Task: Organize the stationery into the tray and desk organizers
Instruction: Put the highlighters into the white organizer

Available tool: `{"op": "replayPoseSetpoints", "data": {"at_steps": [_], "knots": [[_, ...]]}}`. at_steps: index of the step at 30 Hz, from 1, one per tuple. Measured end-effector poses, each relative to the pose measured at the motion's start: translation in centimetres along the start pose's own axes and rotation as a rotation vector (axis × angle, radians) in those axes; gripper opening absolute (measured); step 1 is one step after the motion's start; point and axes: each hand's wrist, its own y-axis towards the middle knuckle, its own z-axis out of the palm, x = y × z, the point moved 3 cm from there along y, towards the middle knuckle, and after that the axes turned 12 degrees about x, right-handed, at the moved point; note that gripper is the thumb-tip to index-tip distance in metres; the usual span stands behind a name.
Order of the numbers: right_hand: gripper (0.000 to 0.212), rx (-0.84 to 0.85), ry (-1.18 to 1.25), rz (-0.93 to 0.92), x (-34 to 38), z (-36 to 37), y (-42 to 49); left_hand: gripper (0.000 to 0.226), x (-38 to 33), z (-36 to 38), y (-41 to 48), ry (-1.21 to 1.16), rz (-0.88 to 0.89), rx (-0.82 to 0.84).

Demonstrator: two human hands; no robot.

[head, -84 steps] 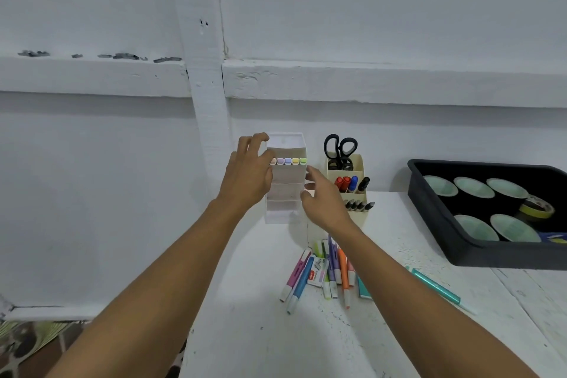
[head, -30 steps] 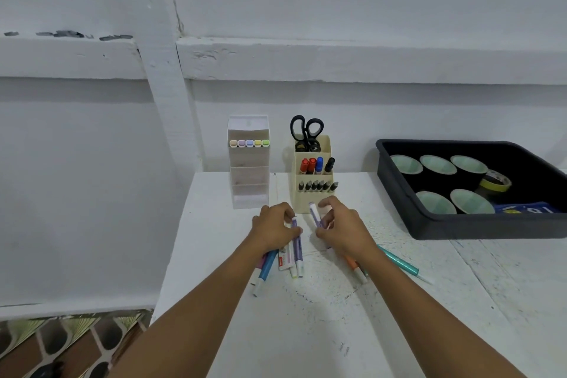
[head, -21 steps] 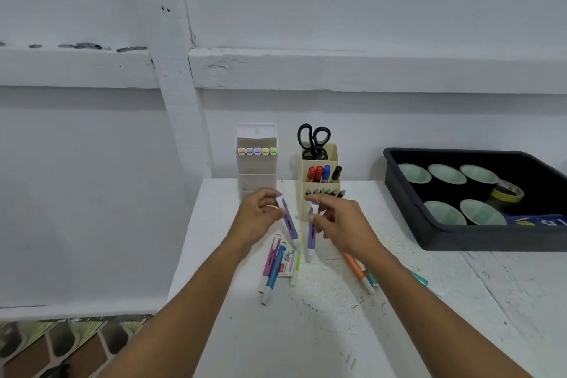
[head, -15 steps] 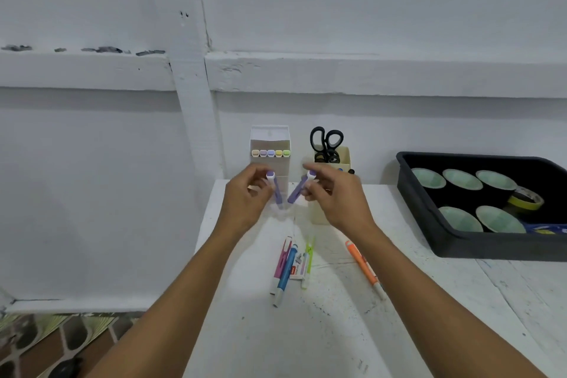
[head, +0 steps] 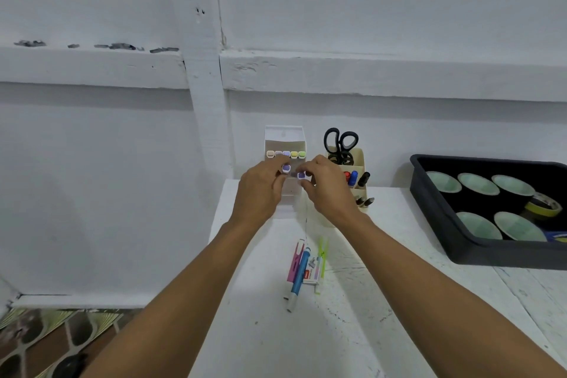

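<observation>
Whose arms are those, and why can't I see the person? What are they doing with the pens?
No machine here. The camera sits on a person's head and looks down, so you see only their two arms. The left hand pinches a purple-capped marker and the right hand pinches a second purple-capped marker, both held up at the white organizer, just under its row of pastel caps. Next to it stands a beige organizer with black scissors. On the white table lie a blue pen, a pink pen, a green pen and a box of staples. On the right, a black tray holds bowls and a tape roll.
</observation>
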Motion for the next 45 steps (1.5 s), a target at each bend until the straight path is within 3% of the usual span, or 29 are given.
{"op": "replayPoseSetpoints", "data": {"at_steps": [13,16,22,29,39,42,45], "knots": [[0.046,0.170,-0.132,-0.031,-0.3,0.2,0.8,0.020,1.5,3.0,0.9,0.102,-0.167,0.175],[0.054,0.196,-0.072,-0.032,-0.5,0.1,0.2,0.023,1.6,3.1,1.2,0.151,-0.178,0.192],[0.037,0.169,0.153,0.049,-0.3,-1.0,-0.8,0.031,1.9,3.1,1.0,0.192,-0.193,0.214],[0.062,0.170,0.226,0.126,0.5,-1.2,-0.7,0.039,2.2,3.4,1.2,0.173,-0.193,0.294],[0.068,0.261,0.201,0.124,0.6,-1.2,-1.2,0.051,1.6,3.6,0.6,0.157,-0.239,0.338],[0.064,0.132,0.288,0.061,1.6,-2.0,-2.9,0.055,1.1,3.1,-1.1,0.091,-0.172,0.182],[0.043,-0.066,0.423,-0.009,1.1,-2.0,-6.5,0.041,0.7,3.2,-4.2,0.078,-0.052,0.017]]}}
